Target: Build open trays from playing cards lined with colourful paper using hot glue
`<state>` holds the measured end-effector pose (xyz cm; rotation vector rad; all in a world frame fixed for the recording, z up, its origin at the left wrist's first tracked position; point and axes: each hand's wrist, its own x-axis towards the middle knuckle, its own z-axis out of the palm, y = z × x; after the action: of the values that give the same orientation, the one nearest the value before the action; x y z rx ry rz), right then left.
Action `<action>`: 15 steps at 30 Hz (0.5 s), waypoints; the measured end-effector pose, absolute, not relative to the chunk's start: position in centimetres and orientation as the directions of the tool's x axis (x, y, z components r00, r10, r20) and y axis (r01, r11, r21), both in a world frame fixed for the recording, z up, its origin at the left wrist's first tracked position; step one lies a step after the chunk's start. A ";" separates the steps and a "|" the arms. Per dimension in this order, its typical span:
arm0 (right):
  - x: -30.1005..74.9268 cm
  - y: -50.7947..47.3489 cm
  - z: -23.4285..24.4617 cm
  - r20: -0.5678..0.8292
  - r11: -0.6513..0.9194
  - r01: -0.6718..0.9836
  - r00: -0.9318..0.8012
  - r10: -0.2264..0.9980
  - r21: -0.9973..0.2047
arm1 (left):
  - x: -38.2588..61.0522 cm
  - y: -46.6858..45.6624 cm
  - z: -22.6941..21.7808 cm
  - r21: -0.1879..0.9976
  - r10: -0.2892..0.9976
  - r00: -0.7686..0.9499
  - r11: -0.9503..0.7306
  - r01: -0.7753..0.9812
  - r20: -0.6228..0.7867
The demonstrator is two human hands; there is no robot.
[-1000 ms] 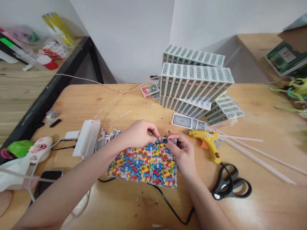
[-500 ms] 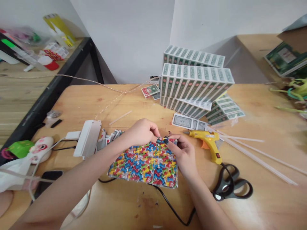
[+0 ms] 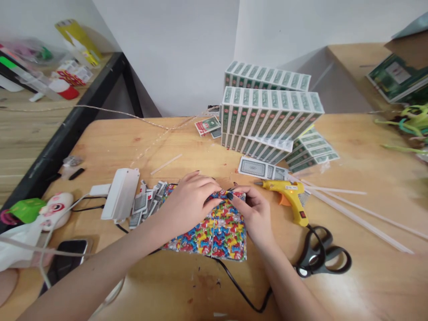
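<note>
A flat panel (image 3: 228, 238) lies in front of me, covered in a busy red, blue, yellow and green cartoon pattern, with straight seams across it. My right hand (image 3: 252, 209) pinches its far right edge, the dark-nailed thumb on top and the fingers behind. Over the far left part arches my left hand (image 3: 197, 198), fingers bent along the far edge and thumb on the patterned face. Its fingertips are partly hidden. A small rolled or folded bit of the pattern shows between the two thumbs. Left of the panel, cut playing-card pieces (image 3: 141, 204) are heaped.
To the right are a yellow glue gun (image 3: 289, 192), black scissors (image 3: 323, 258) and clear glue sticks (image 3: 361, 218). Green card boxes (image 3: 267, 111) stand stacked behind, near a row of cards (image 3: 253, 167). A white power strip (image 3: 121, 194) and a phone (image 3: 67, 258) are left. A black cord (image 3: 237, 287) runs nearby.
My left hand has gone from pinching the far edge to lying flatter over the panel, its fingers along that edge. The right hand keeps its grip. The view has shifted slightly.
</note>
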<state>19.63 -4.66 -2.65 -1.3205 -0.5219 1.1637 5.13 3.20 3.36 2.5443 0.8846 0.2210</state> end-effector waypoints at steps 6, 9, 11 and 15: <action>19.7 -4.7 -2.7 -0.285 -0.155 -0.324 0.403 0.870 -0.933 | 4.8 3.1 2.8 0.438 0.600 0.797 -0.737 0.515 0.073; 19.7 -4.7 -2.8 -0.288 -0.157 -0.328 0.401 0.870 -0.931 | 4.9 3.0 2.7 0.429 0.595 0.800 -0.744 0.512 0.078; 19.7 -4.8 -2.8 -0.290 -0.163 -0.322 0.399 0.870 -0.933 | 4.9 3.0 2.7 0.432 0.595 0.800 -0.743 0.510 0.078; 19.7 -4.8 -2.7 -0.279 -0.163 -0.297 0.406 0.870 -0.941 | 4.9 3.0 2.7 0.436 0.598 0.796 -0.743 0.508 0.092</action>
<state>19.73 -4.80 -2.71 -1.3608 -0.5663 1.1301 4.93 2.96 2.70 2.5916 0.8343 0.3174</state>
